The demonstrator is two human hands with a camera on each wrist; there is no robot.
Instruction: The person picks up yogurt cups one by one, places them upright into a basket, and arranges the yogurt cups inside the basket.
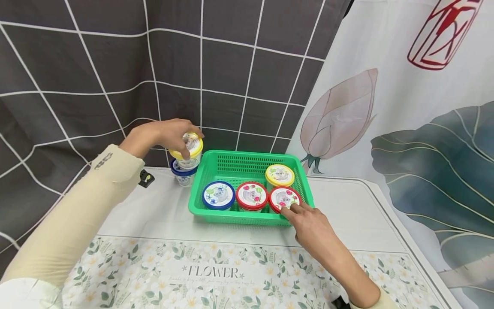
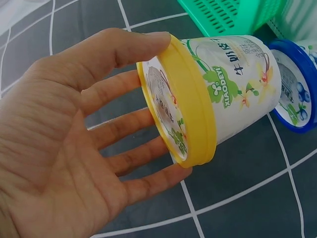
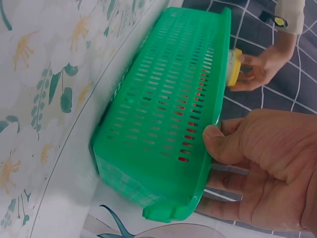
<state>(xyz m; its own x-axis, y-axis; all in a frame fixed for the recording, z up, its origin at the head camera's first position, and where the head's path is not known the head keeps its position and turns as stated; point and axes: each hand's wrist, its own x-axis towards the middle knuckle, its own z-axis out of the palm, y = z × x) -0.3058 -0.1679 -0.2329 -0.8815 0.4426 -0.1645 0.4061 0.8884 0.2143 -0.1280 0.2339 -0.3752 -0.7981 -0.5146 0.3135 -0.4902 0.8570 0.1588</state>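
My left hand (image 1: 166,135) grips a yellow-lidded paper cup (image 2: 198,99) by its lid, thumb on one side and fingers round the other. This cup is at the top of a blue-lidded cup (image 1: 183,170), left of the green plastic basket (image 1: 202,216); whether their surfaces touch I cannot tell. At the basket's front right, my right hand (image 1: 308,221) holds the rim, its thumb (image 3: 218,144) outside and its fingers inside, over the edge of a red-lidded cup (image 1: 284,197). The fingertips are partly hidden in the right wrist view.
Inside the basket also stand a blue-lidded cup (image 1: 218,195), another red-lidded cup (image 1: 252,195) and a yellow-lidded cup (image 1: 279,175). A floral mat (image 1: 216,272) covers the table's front. Behind the basket hangs a dark checked curtain (image 1: 227,68).
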